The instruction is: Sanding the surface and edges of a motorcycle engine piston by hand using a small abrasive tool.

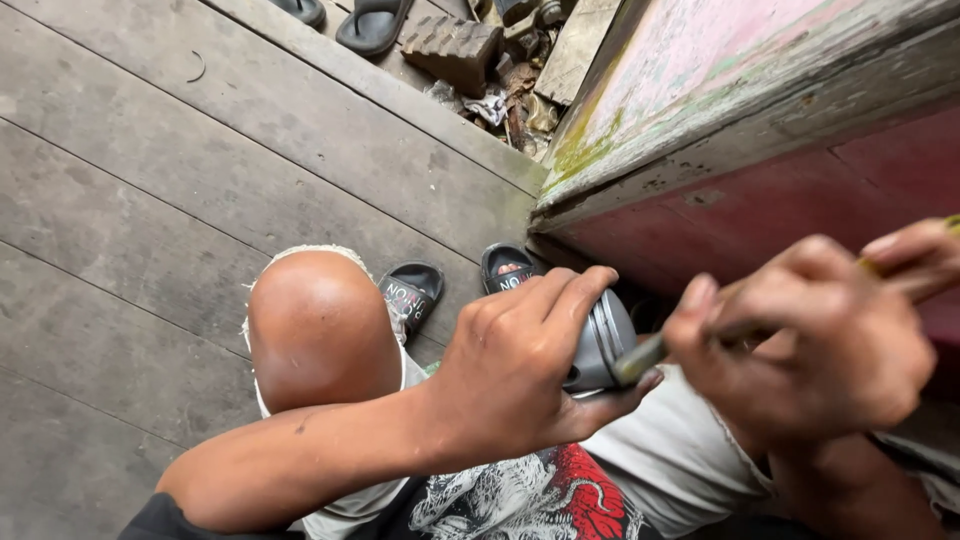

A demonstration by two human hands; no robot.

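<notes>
My left hand point(520, 365) is wrapped around a small grey metal can point(605, 340), held over my lap. My right hand point(820, 340) grips a thin stick-like tool, a brush handle point(650, 352), whose lower end goes into the can's mouth. The tool's upper end shows yellowish past my fingers at the right edge. The hand is blurred by motion. My bare knee point(320, 325) is to the left of the can.
Grey wooden floor planks point(150, 180) stretch to the left. A weathered wooden surface with pink and red paint point(760, 130) stands at the right. Black sandals point(412, 292) are under my legs, more sandals and rubble point(460, 50) lie at the top.
</notes>
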